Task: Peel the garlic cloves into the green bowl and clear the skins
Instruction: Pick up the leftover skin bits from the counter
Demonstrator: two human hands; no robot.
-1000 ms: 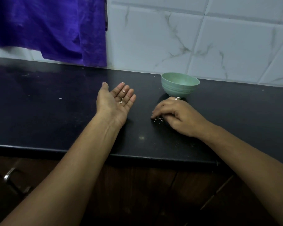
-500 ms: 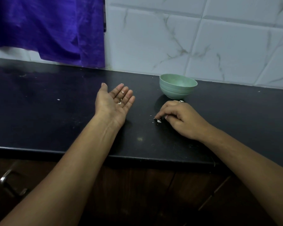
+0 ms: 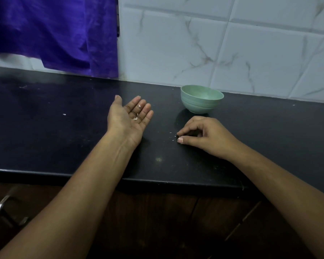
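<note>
The green bowl (image 3: 202, 99) stands on the black counter (image 3: 54, 131) near the tiled wall; its inside is hidden from this angle. My left hand (image 3: 128, 118) lies palm up on the counter, left of the bowl, with a few small white garlic skin bits (image 3: 135, 118) on its fingers. My right hand (image 3: 204, 134) rests in front of the bowl, thumb and forefinger pinched together at the counter over tiny skin crumbs (image 3: 173, 137). Whether a crumb is between the fingertips is too small to tell.
A purple cloth (image 3: 54, 32) hangs over the counter's back left. One white skin flake (image 3: 64, 114) lies far left on the counter. The counter's front edge runs below my forearms, with dark cabinet doors and a metal handle (image 3: 6, 208) beneath.
My right hand's fingers have curled from flat over the crumbs into a thumb-and-forefinger pinch at the counter. My left hand stays palm up with the skin bits.
</note>
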